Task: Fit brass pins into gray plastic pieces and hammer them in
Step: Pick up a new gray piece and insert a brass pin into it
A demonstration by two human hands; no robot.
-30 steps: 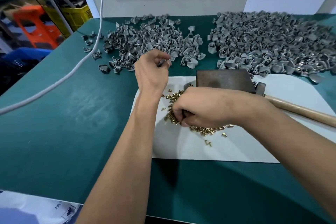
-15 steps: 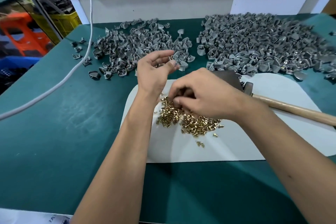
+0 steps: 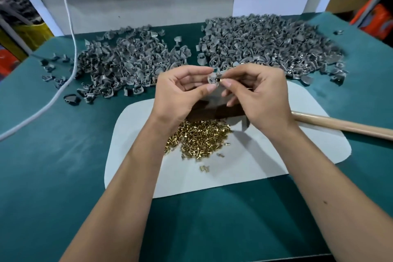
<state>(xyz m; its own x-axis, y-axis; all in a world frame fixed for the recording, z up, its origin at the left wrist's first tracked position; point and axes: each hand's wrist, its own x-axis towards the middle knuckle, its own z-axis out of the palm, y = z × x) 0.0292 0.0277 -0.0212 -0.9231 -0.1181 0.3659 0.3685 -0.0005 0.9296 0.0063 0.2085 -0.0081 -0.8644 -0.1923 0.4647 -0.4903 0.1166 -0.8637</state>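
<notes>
Rising from the brass pins [image 3: 197,140] at frame centre, the right hand [image 3: 258,95] pinched one pin [image 3: 220,80] against the gray piece [image 3: 212,80] held in the left hand [image 3: 180,91]'s grip above the counter [image 3: 53,155]; fitting had begun, hammering remained.

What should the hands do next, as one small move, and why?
Probably push the brass pin into the gray piece. The right hand pinches the pin at the piece, which the left hand holds above the dark block; whether it is seated cannot be told.
</notes>
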